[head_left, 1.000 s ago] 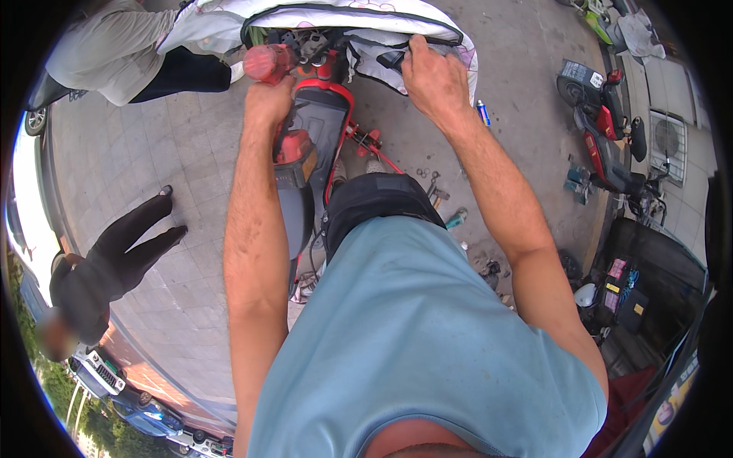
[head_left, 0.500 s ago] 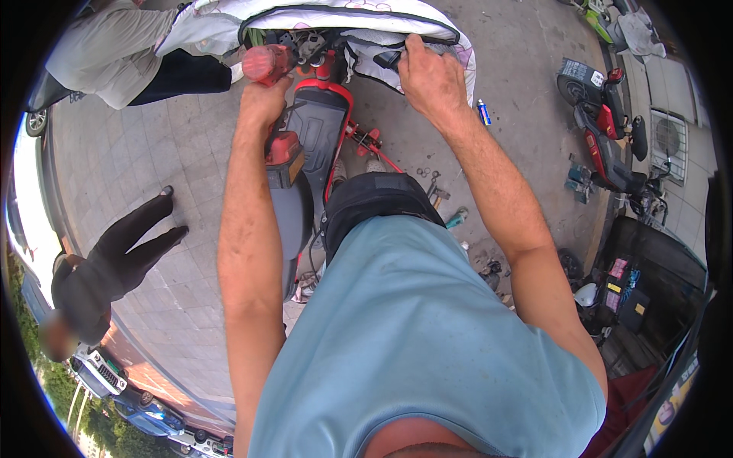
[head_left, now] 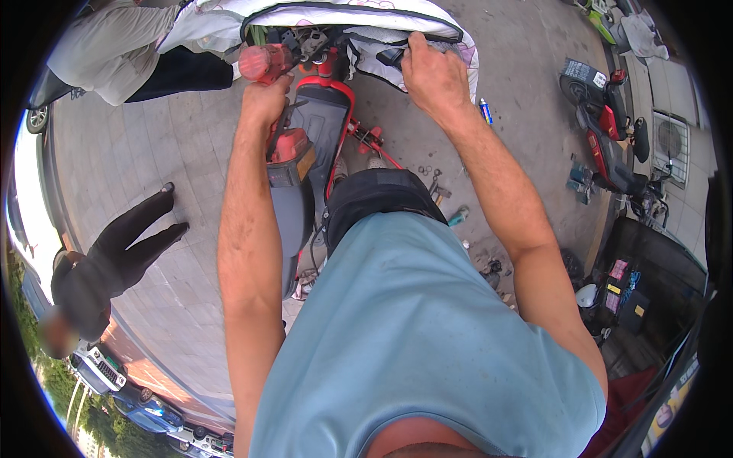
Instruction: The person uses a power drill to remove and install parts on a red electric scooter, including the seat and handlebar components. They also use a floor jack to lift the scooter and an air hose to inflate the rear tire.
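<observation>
A red cordless power tool point(head_left: 265, 64) with a battery at its base is held by my left hand point(head_left: 264, 102), its fingers wrapped round the handle. The tool's head points toward the front of a red and black scooter point(head_left: 318, 122), close to its exposed handlebar parts. My right hand point(head_left: 435, 76) is closed on the edge of a white, black-trimmed quilted wind cover point(head_left: 359, 11) that hangs over the scooter's front. A dark handle-like piece point(head_left: 390, 57) shows beside my right fingers. Where the tool's tip meets the scooter is hidden.
Hand tools point(head_left: 437, 188) and small rings lie on the ground right of the scooter, near a blue can point(head_left: 485, 111). Another red and black scooter point(head_left: 608, 145) stands at right. One person point(head_left: 114, 53) is close at upper left; another point(head_left: 107, 267) is farther left.
Both hands keep their holds. The view has shifted very slightly; the tool and the cover stay almost where they were.
</observation>
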Motion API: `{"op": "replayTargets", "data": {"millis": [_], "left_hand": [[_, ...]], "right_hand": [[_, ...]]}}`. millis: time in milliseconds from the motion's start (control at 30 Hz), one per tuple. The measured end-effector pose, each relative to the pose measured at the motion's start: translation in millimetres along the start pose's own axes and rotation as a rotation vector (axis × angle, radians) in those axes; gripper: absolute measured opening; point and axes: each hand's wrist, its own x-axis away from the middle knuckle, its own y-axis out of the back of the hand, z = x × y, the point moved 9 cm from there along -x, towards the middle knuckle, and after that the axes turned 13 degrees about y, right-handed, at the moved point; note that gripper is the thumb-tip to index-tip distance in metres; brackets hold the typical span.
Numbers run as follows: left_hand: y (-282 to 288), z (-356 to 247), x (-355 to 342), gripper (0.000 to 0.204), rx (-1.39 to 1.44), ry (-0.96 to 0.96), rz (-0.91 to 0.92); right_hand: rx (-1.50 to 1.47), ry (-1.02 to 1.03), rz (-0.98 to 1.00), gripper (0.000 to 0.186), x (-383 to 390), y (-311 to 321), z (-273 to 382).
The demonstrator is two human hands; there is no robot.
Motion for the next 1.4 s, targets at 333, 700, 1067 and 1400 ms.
{"op": "replayTargets", "data": {"millis": [333, 700, 1067, 1400], "left_hand": [[1, -4, 3, 0.033, -0.013, 0.005, -0.007], [4, -5, 8, 0.043, -0.082, 0.071, -0.047], [-6, -7, 24, 0.038, 0.189, 0.115, 0.068], [-21, -15, 44, 0.034, 0.187, -0.011, 0.083]], "right_hand": [[-0.018, -0.005, 0.003, 0.014, 0, -3, -2], [-0.008, 0.021, -0.013, 0.013, 0, -1, -2], [0.008, -0.059, -0.032, 0.014, 3, -1, -4], [0.001, -0.008, -0.193, 0.010, -3, 8, 3]]}}
